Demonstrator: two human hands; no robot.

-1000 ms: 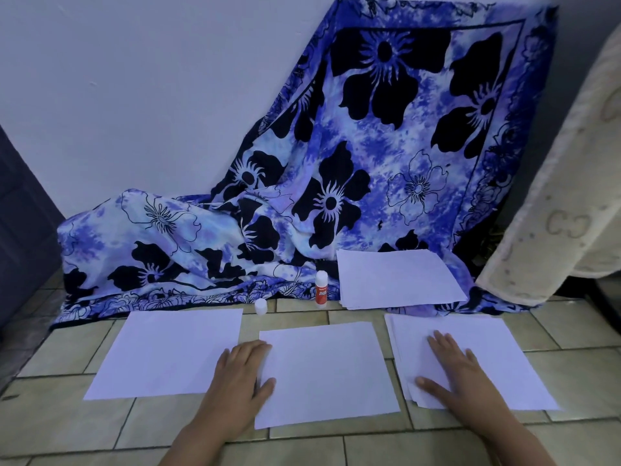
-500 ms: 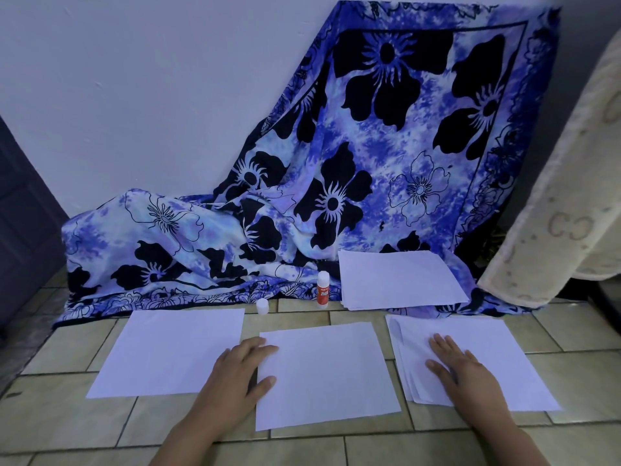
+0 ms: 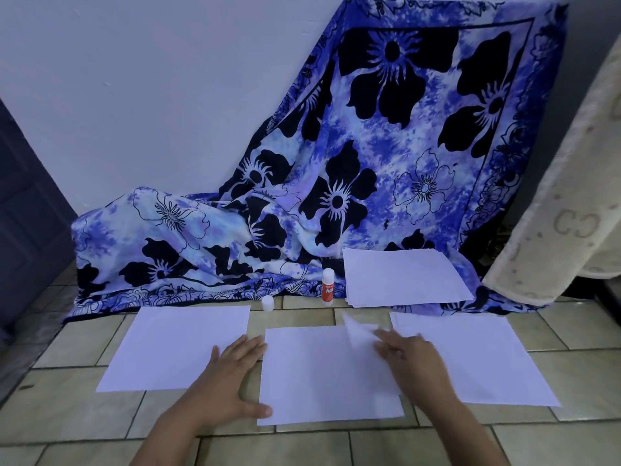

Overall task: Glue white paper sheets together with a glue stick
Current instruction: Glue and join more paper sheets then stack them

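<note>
The glue stick [image 3: 328, 286] is stood upright, long axis vertical, white tip up, at the hem of the cloth [image 3: 403, 163]. A small white cap [image 3: 267, 303] is set on the tile to its left, apart.

The middle sheet [image 3: 322, 381] is laid long side across, between the left sheet [image 3: 174, 348] and the right stack [image 3: 480, 361], with narrow strips of tile between them.

The left hand [image 3: 232, 378] is laid flat, fingers released and spread, thumb touching the middle sheet's left edge. The right hand [image 3: 413, 361] is blurred over that sheet's right side, a lifted sheet [image 3: 356, 331] at its fingertips. Its grasp cannot be told.

A further stack [image 3: 403, 277] is rested on the blue floral cloth, draped against a white wall [image 3: 151, 79]. The floor [image 3: 336, 445] is beige tile.
</note>
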